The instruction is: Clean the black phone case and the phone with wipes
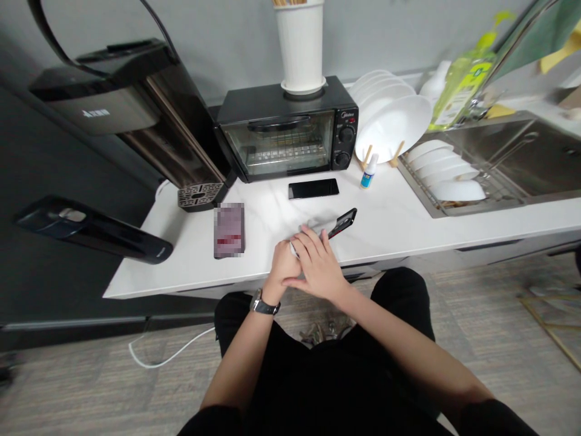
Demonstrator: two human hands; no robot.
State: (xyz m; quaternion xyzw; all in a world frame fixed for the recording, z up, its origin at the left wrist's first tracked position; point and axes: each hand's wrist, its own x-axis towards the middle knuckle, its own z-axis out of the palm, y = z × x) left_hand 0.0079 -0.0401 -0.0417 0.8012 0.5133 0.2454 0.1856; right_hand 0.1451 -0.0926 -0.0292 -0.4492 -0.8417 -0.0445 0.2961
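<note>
Smartphone in a dark case sits tilted above the white marble counter, its upper end sticking out past the person's fingers near the front edge. Along the counter's back stand a tall black appliance, a black Midea toaster oven with a white utensil holder on top, and a steel sink off to the right. White plates lean in a small wooden stand beside the oven, and more plates sit in a wire dish rack at the sink's edge. A blurred, pixelated box lies flat left of the hands, and a second black phone lies face up behind them. Just beyond that is a small blue-labelled bottle. The right hand is clenched around the smartphone's lower part, over a pale strip too blurred to identify. The left hand, with a wristwatch, curls beneath; whether it grips the phone cannot be told.
</note>
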